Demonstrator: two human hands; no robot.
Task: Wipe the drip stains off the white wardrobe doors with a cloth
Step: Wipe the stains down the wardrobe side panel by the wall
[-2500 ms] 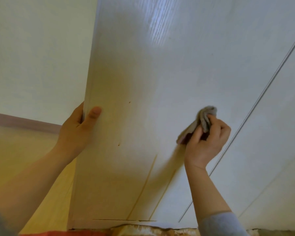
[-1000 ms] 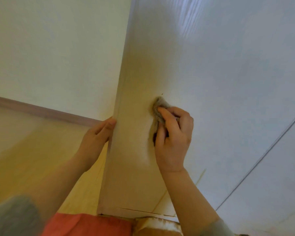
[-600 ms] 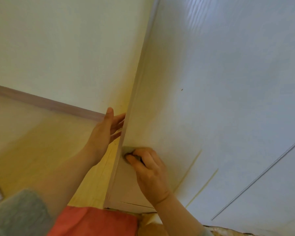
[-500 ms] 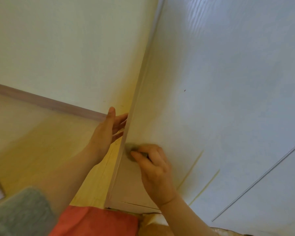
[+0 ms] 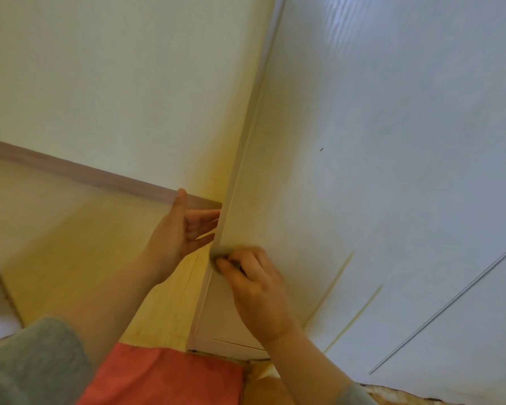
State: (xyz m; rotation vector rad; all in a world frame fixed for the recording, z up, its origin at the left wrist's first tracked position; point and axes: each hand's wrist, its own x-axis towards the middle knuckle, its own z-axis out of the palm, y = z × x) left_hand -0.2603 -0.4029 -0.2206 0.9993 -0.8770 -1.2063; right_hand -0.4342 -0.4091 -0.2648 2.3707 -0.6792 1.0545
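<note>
The right hand (image 5: 257, 290) pinches the cloth (image 5: 221, 252) against the door (image 5: 362, 171) edge; the left hand (image 5: 178, 232) is spread behind it.

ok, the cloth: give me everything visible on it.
The cloth is a grey-green wad, bunched up and soft-looking, blurred so its weave cannot be told. Only a rounded lump shows. The rest is hidden under the curled fingers of the right hand, which grips it. It is pressed against the white wardrobe door, low down at the door's left edge. Nothing else is seen touching it.
</note>
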